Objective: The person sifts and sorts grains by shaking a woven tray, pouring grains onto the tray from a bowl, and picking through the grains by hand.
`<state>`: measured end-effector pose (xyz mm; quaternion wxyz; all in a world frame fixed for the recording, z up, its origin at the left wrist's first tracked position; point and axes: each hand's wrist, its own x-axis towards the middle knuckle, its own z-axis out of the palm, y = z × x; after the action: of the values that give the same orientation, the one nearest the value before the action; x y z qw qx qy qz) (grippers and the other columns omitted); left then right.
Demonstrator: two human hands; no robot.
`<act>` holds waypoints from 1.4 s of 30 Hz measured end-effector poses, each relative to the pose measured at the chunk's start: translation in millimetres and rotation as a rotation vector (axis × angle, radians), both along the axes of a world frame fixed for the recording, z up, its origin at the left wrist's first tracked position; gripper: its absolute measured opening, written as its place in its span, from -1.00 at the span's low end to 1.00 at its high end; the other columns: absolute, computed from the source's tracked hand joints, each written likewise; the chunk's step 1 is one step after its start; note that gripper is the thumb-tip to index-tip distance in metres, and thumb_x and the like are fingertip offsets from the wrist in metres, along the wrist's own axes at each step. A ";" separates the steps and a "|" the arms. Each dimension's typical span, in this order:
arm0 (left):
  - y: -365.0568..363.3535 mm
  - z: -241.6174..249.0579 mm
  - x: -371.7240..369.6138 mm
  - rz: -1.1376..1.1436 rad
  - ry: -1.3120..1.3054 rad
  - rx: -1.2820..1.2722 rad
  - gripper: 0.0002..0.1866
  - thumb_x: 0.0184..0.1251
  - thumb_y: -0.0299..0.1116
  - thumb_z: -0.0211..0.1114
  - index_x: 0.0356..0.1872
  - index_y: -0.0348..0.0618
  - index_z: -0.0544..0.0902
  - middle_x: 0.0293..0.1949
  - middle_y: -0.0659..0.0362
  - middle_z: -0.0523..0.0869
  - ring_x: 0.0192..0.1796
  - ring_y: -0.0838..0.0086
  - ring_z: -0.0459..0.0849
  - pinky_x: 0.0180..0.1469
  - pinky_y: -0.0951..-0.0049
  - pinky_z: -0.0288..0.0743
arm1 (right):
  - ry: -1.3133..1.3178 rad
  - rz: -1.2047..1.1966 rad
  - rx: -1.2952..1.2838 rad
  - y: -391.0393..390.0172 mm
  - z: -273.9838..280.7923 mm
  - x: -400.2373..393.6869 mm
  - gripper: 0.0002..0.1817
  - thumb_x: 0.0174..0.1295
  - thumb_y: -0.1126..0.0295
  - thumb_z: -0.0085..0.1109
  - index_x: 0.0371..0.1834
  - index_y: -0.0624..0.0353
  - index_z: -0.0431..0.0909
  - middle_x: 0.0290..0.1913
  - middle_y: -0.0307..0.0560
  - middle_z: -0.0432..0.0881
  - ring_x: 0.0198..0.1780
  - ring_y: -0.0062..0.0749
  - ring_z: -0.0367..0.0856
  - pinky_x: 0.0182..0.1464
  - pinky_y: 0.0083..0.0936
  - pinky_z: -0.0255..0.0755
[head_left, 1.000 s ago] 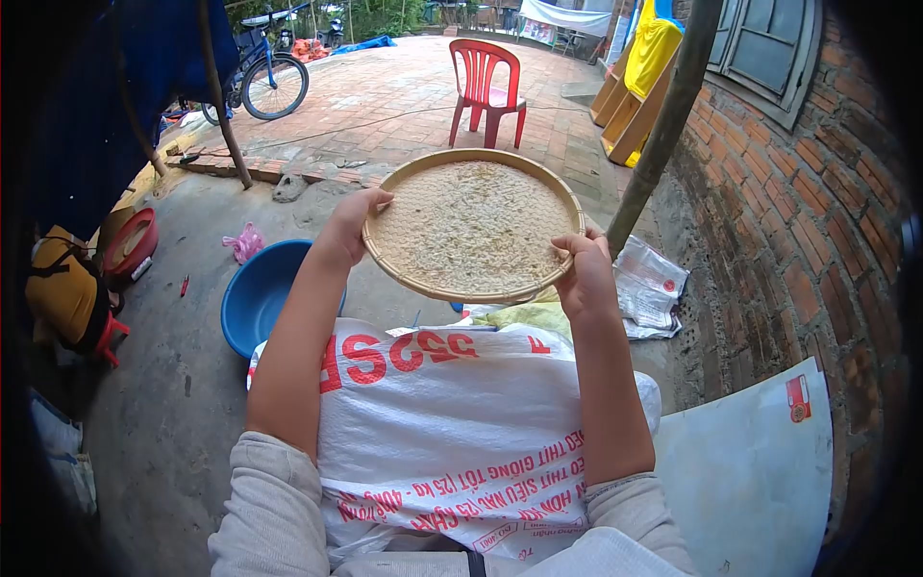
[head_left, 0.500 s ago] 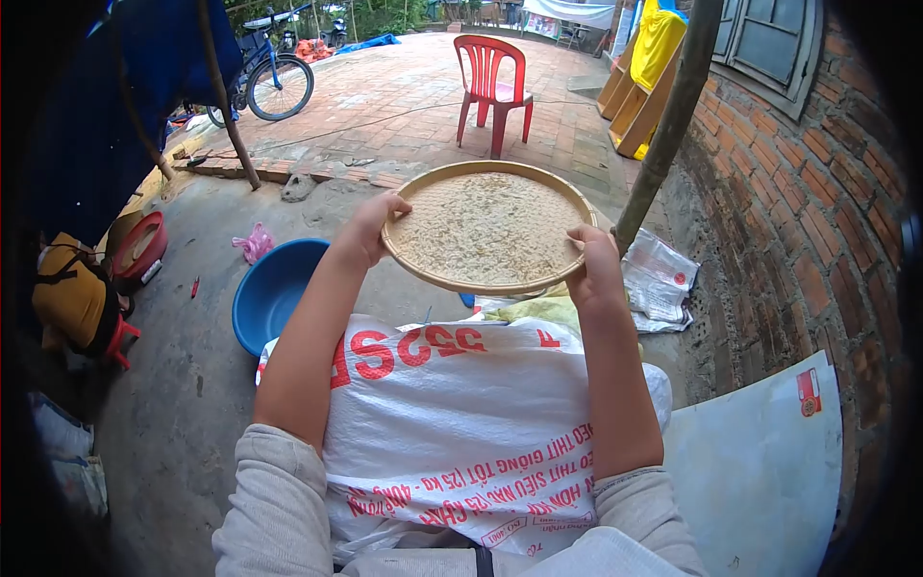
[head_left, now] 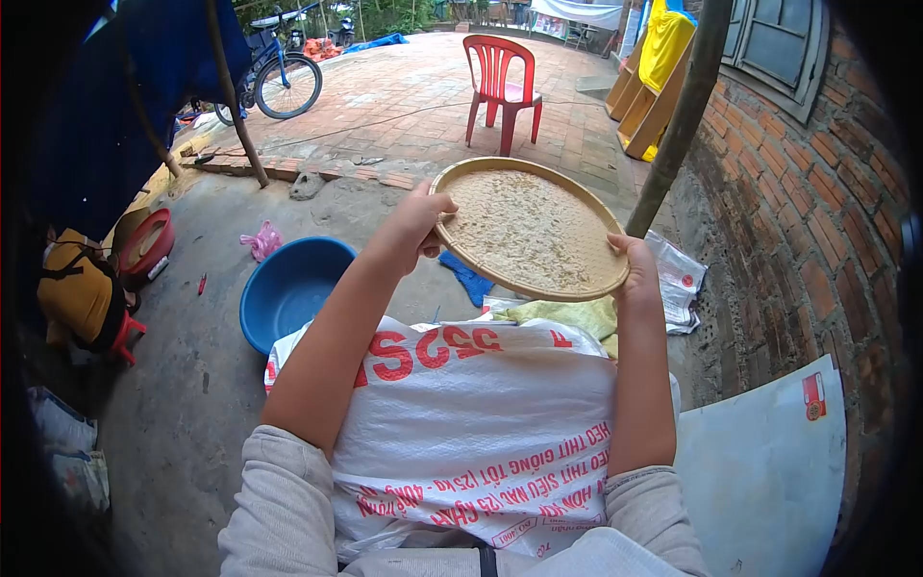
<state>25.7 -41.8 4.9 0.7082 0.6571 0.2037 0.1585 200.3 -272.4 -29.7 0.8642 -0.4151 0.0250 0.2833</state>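
Note:
A round woven tray [head_left: 538,284] with a layer of pale grains and darker bits is held up in front of me, its right side lower than its left. My left hand [head_left: 419,223] grips the left rim, thumb over the edge. On the right rim, my right hand [head_left: 635,266] is closed, thumb on top and fingers mostly hidden beneath. Below the tray, a white sack with red print [head_left: 471,413] covers my lap. A blue basin [head_left: 264,298] stands on the ground to the left.
A person in a yellow top [head_left: 77,288] sits at the far left beside a red basin [head_left: 159,252]. Ahead is a red chair [head_left: 505,91]. A wooden pole [head_left: 678,125] and brick wall [head_left: 817,221] stand right. A pale green cloth [head_left: 567,313] lies beyond the sack.
Both hands have carried the tray to the right, and its right side has tipped lower. More of the blue cloth beneath it shows. The view has shifted slightly.

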 end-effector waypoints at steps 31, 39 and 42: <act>31.1 -11.0 1.9 0.173 -0.118 -0.185 -0.72 -0.03 -0.50 0.03 -0.21 -0.28 0.42 -0.47 0.08 0.45 -0.48 0.44 0.55 -0.54 0.50 0.51 | -0.240 -0.187 0.083 28.2 -5.9 -38.0 -0.55 0.08 0.60 -0.04 0.08 0.42 0.18 -0.10 0.13 0.42 -0.11 -0.15 0.51 -0.03 -0.25 0.46; -13.8 21.9 -20.8 0.128 0.057 0.181 -0.57 -0.01 -0.43 0.09 -0.03 -0.33 0.37 -0.39 0.02 0.54 -0.45 0.32 0.56 -0.34 0.43 0.55 | -0.155 0.042 0.099 -5.2 21.4 -11.9 -0.56 0.12 0.54 -0.09 0.08 0.53 0.20 0.03 0.31 0.40 0.04 0.02 0.49 0.09 -0.17 0.43; 29.4 -8.9 -9.5 0.170 -0.003 0.044 -0.68 0.02 -0.44 0.07 -0.15 -0.34 0.40 -0.41 0.02 0.52 -0.47 0.37 0.56 -0.41 0.44 0.54 | -0.096 -0.074 0.137 18.0 8.1 -35.4 -0.56 0.12 0.54 -0.08 0.08 0.50 0.18 -0.06 0.22 0.42 -0.03 -0.06 0.51 0.07 -0.19 0.43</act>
<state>16.2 -12.4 -4.1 0.6777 0.6527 0.2544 0.2236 164.9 -254.4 -21.6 0.9007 -0.3667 -0.0207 0.2321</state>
